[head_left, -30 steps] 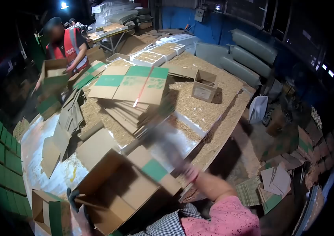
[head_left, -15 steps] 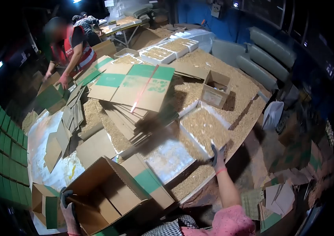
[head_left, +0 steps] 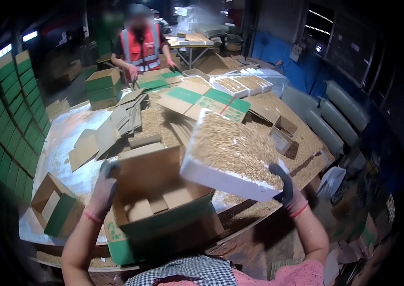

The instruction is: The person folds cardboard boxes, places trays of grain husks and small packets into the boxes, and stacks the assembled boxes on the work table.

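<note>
My left hand [head_left: 104, 190], in a grey-fingered glove, grips the left edge of an open cardboard box [head_left: 164, 209] with green bands. Some loose cardboard lies inside that box. In my right hand [head_left: 287, 188], also gloved, is the right corner of a white foam tray [head_left: 230, 183]. Small tan, grain-like pieces [head_left: 235, 143] fill the tray. The tray is tilted and hangs above the table, just right of the box opening. Its left end is close to the box's right rim.
A smaller open box [head_left: 56, 209] stands at the left. Flat cartons [head_left: 206, 101] lie mid-table, with a small box [head_left: 283, 133] to their right. Filled trays [head_left: 240, 86] sit further back. Across the table, a person in a red vest [head_left: 142, 47] handles cardboard.
My right hand has taken hold of the filled tray, lifted it and brought it left beside the box. The box has turned more upright. My view has swung left, and the other person has straightened.
</note>
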Available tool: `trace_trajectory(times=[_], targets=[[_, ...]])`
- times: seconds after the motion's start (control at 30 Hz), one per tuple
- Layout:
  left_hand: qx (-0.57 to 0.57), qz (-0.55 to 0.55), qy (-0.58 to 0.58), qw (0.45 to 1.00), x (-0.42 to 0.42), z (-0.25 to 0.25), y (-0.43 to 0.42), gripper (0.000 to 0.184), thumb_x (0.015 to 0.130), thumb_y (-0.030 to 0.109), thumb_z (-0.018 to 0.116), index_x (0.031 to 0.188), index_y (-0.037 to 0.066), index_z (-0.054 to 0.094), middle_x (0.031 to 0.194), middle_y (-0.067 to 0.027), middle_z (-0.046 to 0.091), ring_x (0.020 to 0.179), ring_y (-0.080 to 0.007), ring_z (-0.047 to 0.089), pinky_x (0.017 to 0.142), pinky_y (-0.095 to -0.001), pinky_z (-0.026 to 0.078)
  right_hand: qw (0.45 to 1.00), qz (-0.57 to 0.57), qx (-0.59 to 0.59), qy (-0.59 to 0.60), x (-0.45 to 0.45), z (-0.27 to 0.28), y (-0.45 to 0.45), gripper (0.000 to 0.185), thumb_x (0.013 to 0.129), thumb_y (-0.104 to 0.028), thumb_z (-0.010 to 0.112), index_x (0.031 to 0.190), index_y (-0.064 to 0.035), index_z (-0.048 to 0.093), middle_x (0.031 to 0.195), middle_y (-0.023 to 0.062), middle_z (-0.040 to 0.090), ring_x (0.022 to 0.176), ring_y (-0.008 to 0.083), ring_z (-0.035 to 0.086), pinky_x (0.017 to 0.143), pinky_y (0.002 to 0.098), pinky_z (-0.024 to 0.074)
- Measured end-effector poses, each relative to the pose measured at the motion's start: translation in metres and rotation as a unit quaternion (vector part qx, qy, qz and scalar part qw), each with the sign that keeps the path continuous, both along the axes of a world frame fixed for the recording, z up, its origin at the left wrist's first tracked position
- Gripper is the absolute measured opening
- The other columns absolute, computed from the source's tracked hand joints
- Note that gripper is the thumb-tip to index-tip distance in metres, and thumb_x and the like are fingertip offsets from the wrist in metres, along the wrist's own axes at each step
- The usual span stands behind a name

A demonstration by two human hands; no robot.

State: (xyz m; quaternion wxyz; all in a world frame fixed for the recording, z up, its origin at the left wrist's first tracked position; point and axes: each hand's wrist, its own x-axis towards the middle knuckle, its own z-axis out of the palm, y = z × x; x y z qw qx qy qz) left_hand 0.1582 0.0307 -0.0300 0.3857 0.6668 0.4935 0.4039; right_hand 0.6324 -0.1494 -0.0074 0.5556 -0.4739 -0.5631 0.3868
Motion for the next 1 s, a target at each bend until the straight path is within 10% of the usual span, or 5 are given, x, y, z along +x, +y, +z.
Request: trace_trajectory(times=[0.17,0.33,0.53,0.77,1.0], targets=[[0.183,-0.014,0.053,0.982,0.042,0.050,-0.005,0.056,0.063,-0.006,0.038,0.116,-0.001,0.053,0.129,-0.0176,0.044,0.127,-0.0299,0.041,0.107,-0.0294,0.031,0.860,0.135,0.165,-0.463,-0.019,0.074,0.062,0.056,0.090,-0.027,0.062,0.134,0.0027,0.043,0.139,0.0181,0.045,0.125,0.0270,0.048,0.113,0.0378,0.0265],[0.155,-0.037,-0.015,0.987,0.028,0.041,-0.015,0.050,0.073,-0.006,0.054,0.123,-0.002,0.052,0.126,-0.0152,0.045,0.120,-0.0267,0.045,0.104,-0.0301,0.035,0.935,0.261,-0.184,-0.152,-0.122,0.061,0.117,0.117,0.080,-0.071,0.053,0.147,0.0056,-0.004,0.150,0.0265,0.018,0.138,0.0310,0.025,0.114,0.0351,0.0172],[0.006,0.039,0.033,0.999,-0.068,0.010,-0.046,0.062,0.060,-0.001,0.038,0.121,-0.001,0.051,0.105,-0.0068,0.052,0.094,-0.0156,0.050,0.081,-0.0214,0.043,0.531,0.393,0.179,-0.730,-0.231,-0.044,0.195,0.030,0.086,-0.028,0.054,0.088,-0.0032,0.069,0.083,0.0174,0.067,0.083,0.0318,0.066,0.074,0.0436,0.0510],[-0.075,0.113,-0.019,0.991,-0.080,0.013,-0.064,0.059,0.059,0.005,0.041,0.116,0.000,0.055,0.110,-0.0074,0.052,0.095,-0.0176,0.050,0.078,-0.0224,0.042,0.382,0.382,0.103,-0.835,-0.332,-0.054,0.209,0.031,0.073,-0.032,0.073,0.100,-0.0180,0.073,0.094,0.0064,0.071,0.082,0.0218,0.068,0.063,0.0380,0.0533],[-0.005,0.179,0.118,0.977,-0.099,0.006,-0.044,0.018,0.089,0.010,0.053,0.102,0.000,0.060,0.132,-0.0118,0.049,0.121,-0.0189,0.045,0.100,-0.0289,0.033,0.901,0.106,0.151,-0.393,-0.266,-0.063,0.384,0.059,0.081,-0.053,0.057,0.118,-0.0068,0.057,0.107,0.0173,0.062,0.101,0.0320,0.061,0.084,0.0418,0.0491]])
